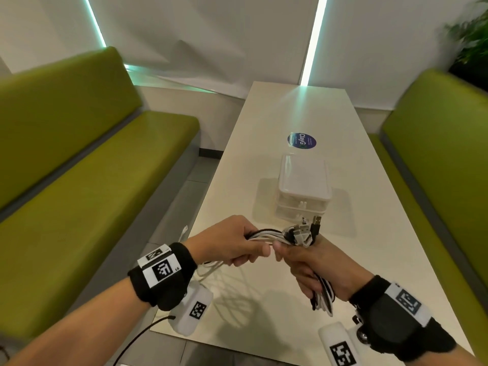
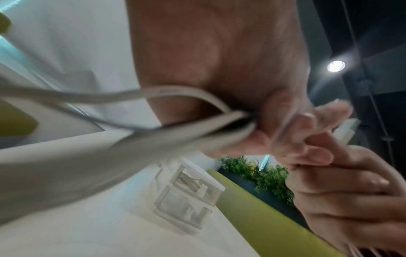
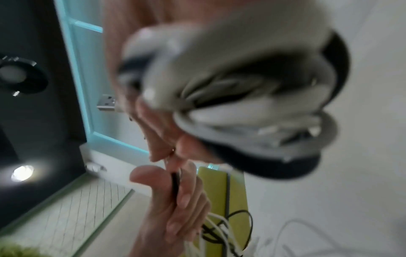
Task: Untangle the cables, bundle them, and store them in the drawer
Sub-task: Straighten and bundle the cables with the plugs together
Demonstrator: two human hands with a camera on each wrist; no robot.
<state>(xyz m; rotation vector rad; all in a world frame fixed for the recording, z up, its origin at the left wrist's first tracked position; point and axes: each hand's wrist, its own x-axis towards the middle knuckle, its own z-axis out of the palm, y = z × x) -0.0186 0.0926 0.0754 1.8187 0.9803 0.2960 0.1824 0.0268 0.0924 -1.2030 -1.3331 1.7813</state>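
Both hands hold one bunch of white and black cables (image 1: 266, 235) above the near end of the white table (image 1: 277, 299). My left hand (image 1: 232, 243) grips the strands from the left; loose loops hang below it. My right hand (image 1: 309, 265) grips the folded part, with USB plugs (image 1: 309, 228) sticking up past its thumb and a looped end (image 1: 323, 297) hanging below the palm. The right wrist view shows that looped end (image 3: 252, 104) close and blurred. A small clear two-drawer box (image 1: 303, 191) stands just beyond the hands, both drawers closed; it also shows in the left wrist view (image 2: 189, 196).
Green benches run along both sides, the left bench (image 1: 79, 180) and the right bench (image 1: 443, 167). A round blue sticker (image 1: 301, 141) lies on the table behind the box. A plant (image 1: 472, 35) stands at the far right. A thin black wire (image 1: 142, 336) trails from my left wristband.
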